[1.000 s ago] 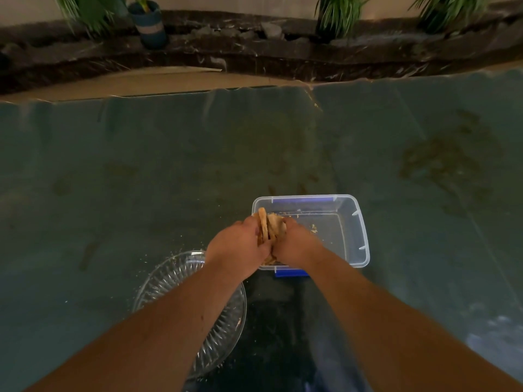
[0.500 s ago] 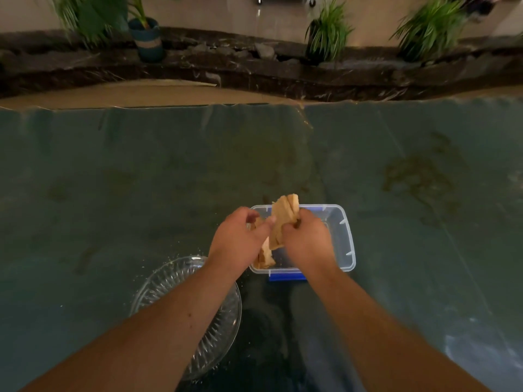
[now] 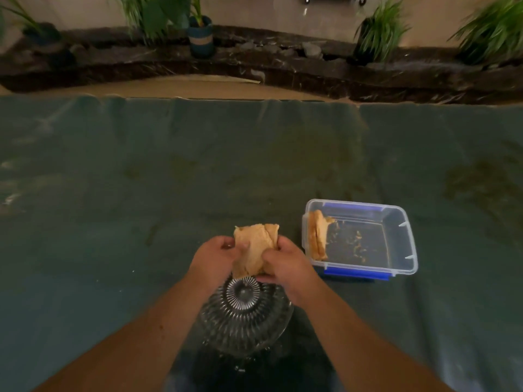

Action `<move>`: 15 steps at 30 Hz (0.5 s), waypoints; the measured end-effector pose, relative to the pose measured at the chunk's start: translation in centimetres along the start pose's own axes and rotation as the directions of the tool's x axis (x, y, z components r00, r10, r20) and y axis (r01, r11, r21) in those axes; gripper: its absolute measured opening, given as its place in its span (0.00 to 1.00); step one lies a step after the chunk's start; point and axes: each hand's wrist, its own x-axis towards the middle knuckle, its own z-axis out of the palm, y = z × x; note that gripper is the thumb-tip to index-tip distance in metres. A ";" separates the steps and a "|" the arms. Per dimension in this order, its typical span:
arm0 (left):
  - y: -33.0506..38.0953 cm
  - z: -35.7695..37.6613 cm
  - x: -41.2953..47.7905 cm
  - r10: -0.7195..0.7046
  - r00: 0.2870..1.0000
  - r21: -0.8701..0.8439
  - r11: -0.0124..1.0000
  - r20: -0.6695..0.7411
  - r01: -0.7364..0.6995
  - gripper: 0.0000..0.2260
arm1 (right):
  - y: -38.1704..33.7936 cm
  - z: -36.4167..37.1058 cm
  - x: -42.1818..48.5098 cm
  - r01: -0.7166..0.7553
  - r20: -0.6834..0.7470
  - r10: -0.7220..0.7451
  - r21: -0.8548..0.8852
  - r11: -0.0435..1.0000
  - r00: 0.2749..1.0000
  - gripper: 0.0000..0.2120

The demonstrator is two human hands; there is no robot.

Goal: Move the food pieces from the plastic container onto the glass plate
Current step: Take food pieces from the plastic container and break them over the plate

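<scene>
A bundle of tan flat food pieces (image 3: 256, 248) is held upright between my left hand (image 3: 216, 257) and my right hand (image 3: 284, 263), just above the far rim of the ribbed glass plate (image 3: 243, 315). The plate lies on the green cloth near me, bare in the part that shows. To the right stands the clear plastic container (image 3: 402, 244) with blue clips. More tan pieces (image 3: 317, 236) lean against its left wall, and crumbs lie on its floor.
A green cloth (image 3: 141, 193) covers the table to its far edge. Beyond it runs a dark stone ledge (image 3: 283, 66) with potted plants (image 3: 201, 35). A dark patch lies in front of the plate, close to me.
Both hands lifted a bundle of food pieces out of the container and carried it left, over the plate's far rim. Some pieces stayed behind against the container's left wall.
</scene>
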 end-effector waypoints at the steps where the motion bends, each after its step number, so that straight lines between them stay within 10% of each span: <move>1: -1.2 -0.3 0.0 -0.022 1.000 0.014 1.000 -0.007 0.022 0.14 | 0.8 0.5 0.2 -0.037 0.014 0.037 -0.003 0.999 0.999 0.09; 15: -7.1 -1.8 1.6 -0.117 0.989 0.204 0.970 -0.087 0.133 0.09 | 5.2 -1.2 4.4 -0.162 -0.223 0.065 -0.448 0.879 0.973 0.02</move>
